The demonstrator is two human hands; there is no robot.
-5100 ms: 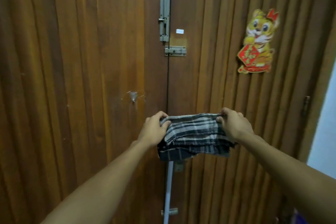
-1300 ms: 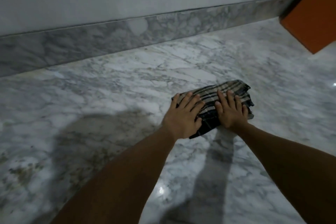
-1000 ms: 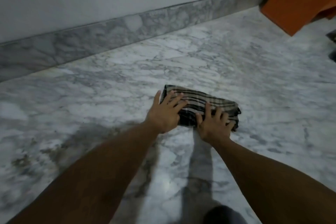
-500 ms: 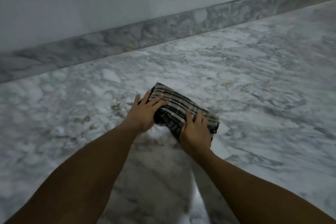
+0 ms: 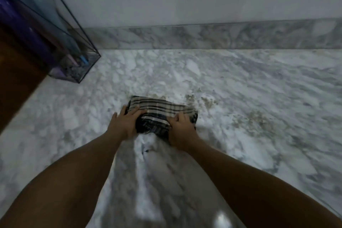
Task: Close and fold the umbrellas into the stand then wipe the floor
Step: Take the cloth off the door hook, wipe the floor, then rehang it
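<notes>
Both hands' grip: left hand (image 5: 123,123) and right hand (image 5: 182,132) press cloth (image 5: 160,110) flat.

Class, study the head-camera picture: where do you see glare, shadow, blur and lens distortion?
Head view: dim, bluish light; a bright glare spot on the marble floor at bottom; the arms' shadow runs back from the plaid cloth; motion blur smears the floor's veining at right; the glass stand leans sharply at the left edge, a wide-angle effect.
</notes>
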